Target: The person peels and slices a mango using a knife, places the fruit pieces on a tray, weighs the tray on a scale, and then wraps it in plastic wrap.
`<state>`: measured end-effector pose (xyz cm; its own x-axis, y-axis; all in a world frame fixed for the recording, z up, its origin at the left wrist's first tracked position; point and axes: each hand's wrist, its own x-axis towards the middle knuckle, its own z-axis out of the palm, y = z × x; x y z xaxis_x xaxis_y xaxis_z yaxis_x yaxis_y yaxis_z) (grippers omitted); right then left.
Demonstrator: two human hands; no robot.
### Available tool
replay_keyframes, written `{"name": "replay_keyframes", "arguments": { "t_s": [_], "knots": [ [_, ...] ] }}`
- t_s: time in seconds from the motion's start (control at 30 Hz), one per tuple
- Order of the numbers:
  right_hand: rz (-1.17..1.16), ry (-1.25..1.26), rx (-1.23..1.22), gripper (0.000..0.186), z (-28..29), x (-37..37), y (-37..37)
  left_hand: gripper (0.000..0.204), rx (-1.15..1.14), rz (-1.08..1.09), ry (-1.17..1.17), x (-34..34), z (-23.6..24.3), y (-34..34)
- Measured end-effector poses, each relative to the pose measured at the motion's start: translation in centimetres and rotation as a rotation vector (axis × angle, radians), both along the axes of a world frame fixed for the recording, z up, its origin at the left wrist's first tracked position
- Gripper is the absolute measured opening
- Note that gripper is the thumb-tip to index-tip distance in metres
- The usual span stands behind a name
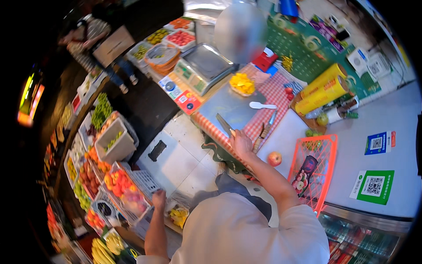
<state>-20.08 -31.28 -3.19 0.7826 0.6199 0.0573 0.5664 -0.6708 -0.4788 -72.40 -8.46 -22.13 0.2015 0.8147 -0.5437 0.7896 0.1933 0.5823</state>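
Observation:
My right hand (241,144) is closed round the handle of a knife (225,123), whose blade lies over the near edge of a grey cutting board (233,108). On the board's far side, cut yellow fruit (242,84) fills a small tray. A white peeler-like tool (263,105) and a second knife (269,124) lie to the right of the board. Down at the left, my left hand (159,199) looks closed at the corner of a white plastic crate (143,181) of peaches and bagged fruit; its fingertips are hidden.
An apple (274,159) sits by an orange-red basket (332,154) on the right. A weighing scale (205,66) stands at the far left of the red-checked table, yellow film rolls (322,94) at the far right. Fruit crates line the left; a person carries a cardboard box (113,46) beyond.

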Motion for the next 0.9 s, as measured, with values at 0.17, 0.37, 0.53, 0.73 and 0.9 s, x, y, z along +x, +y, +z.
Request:
{"name": "replay_keyframes", "arguments": {
  "t_s": [0.17, 0.37, 0.53, 0.73, 0.9],
  "knots": [
    [-0.027, -0.147, 0.016, 0.022, -2.6, 5.0, -1.4, 0.032, -0.099, -0.075, -0.225, 24.0, 11.7, 4.2],
    [-0.533, 0.006, 0.182, 0.028, -0.9, 22.9, 0.5, 0.031, -0.25, -0.214, -0.28, 37.1, 17.5, 8.6],
    [-0.437, -0.175, 0.096, 0.021, -3.7, 37.2, 2.0, 0.03, -0.298, -0.362, -0.295, 48.0, 17.9, 14.6],
    [-0.494, -0.034, -0.156, 0.028, -5.9, 42.8, 4.2, 0.035, -0.245, -0.679, -0.364, 65.6, 18.0, 17.8],
    [-0.711, 0.054, -0.094, 0.04, -3.2, 39.5, 3.8, 0.03, -0.273, -0.971, -0.436, 80.2, 14.6, 16.1]
  ]
}}
